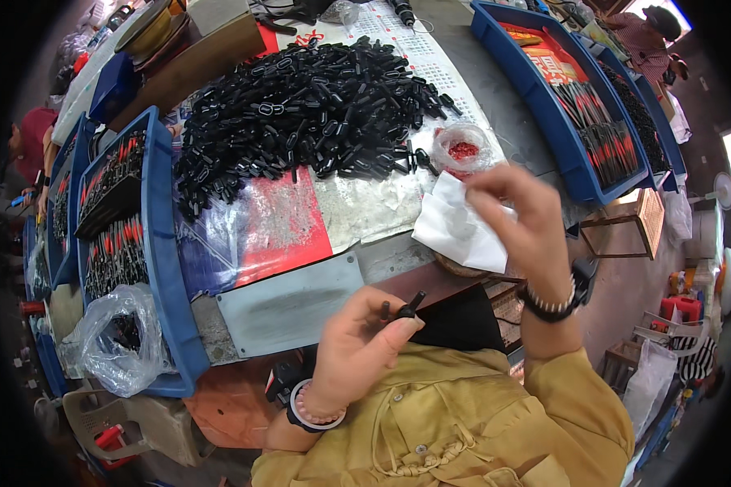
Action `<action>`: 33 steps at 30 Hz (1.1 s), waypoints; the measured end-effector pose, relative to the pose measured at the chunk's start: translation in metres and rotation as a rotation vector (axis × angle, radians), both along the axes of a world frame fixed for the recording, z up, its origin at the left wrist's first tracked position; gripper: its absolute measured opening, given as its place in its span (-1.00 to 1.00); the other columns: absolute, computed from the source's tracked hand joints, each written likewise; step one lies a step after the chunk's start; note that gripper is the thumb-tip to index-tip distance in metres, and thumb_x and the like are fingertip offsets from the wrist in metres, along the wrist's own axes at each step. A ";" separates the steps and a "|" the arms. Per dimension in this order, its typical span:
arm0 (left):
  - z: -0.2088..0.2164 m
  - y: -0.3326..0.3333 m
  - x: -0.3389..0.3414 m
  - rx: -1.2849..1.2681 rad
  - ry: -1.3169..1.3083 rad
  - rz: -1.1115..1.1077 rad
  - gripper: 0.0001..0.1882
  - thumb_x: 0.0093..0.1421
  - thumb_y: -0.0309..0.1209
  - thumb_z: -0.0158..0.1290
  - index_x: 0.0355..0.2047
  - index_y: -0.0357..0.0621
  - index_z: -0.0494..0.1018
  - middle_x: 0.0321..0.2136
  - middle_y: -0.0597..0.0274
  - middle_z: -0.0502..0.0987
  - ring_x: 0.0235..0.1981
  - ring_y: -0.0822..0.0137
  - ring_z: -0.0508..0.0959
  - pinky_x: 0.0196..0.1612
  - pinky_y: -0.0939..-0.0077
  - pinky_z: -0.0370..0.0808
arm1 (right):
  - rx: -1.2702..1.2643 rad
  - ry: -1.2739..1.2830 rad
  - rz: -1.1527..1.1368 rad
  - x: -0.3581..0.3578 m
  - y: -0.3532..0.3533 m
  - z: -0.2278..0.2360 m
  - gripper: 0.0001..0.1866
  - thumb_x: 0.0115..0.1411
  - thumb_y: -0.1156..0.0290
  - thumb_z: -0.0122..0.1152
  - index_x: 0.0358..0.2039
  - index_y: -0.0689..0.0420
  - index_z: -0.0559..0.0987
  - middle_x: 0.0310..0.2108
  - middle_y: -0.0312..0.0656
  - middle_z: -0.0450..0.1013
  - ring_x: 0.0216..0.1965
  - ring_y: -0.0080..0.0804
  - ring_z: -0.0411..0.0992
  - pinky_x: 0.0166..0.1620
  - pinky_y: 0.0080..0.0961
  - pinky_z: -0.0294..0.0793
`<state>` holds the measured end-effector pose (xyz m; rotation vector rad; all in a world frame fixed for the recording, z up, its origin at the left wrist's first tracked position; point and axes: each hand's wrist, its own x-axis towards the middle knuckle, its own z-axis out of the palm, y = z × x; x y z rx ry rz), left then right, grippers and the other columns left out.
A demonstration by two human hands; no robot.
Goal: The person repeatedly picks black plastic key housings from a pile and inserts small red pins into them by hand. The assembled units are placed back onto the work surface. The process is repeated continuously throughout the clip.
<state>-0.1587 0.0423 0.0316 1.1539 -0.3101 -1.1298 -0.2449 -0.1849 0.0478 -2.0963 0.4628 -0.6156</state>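
Left hand (361,345): fingers curled, thumb and fingertips closed on small black part (411,305), held in front of torso, beside grey plate (292,304). Right hand (524,223): blurred, fingers bent, over white sheet (447,219) and near clear bag-lined tub (486,154) of red pieces (462,150); grip, if any, cannot be told. Held part below and left of right hand; heap of black parts (300,114) on table (374,195), beyond both hands.
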 end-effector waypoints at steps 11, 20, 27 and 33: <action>-0.014 0.003 0.009 -0.051 0.144 0.070 -0.81 0.20 -0.57 0.05 -0.15 -0.29 0.41 -0.34 0.08 0.58 -0.68 0.65 0.33 -0.59 0.79 0.28 | -0.704 0.640 0.182 0.064 -0.080 -0.030 -0.87 -0.04 0.54 0.05 -0.50 0.23 0.58 -0.47 0.05 0.49 -0.36 0.01 0.48 -0.29 -0.15 0.43; -0.018 0.001 0.006 -0.069 0.204 0.071 -0.74 0.26 -0.40 0.04 -0.14 -0.34 0.39 -0.43 -0.04 0.57 -0.76 0.60 0.29 -0.66 0.81 0.20 | -0.545 0.537 0.191 0.060 -0.082 -0.026 -0.89 -0.01 0.50 0.14 -0.49 0.29 0.46 -0.55 0.04 0.43 -0.49 0.00 0.42 -0.41 -0.30 0.41; -0.016 0.002 0.006 -0.038 0.224 0.005 -0.70 0.27 -0.41 0.02 -0.06 -0.38 0.39 -0.42 -0.03 0.57 -0.75 0.60 0.30 -0.65 0.81 0.21 | -0.337 0.341 0.133 0.051 -0.080 -0.020 -0.87 0.03 0.57 0.15 -0.37 0.34 0.49 -0.53 0.02 0.46 -0.54 -0.22 0.43 -0.39 -0.44 0.41; -0.017 0.001 0.006 -0.045 0.234 -0.001 -0.68 0.26 -0.35 0.04 -0.10 -0.38 0.40 -0.45 -0.01 0.56 -0.76 0.59 0.29 -0.66 0.81 0.19 | -0.350 0.289 0.145 0.048 -0.083 -0.025 -0.86 0.04 0.51 0.18 -0.38 0.30 0.55 -0.53 0.05 0.49 -0.50 -0.09 0.48 -0.39 -0.38 0.44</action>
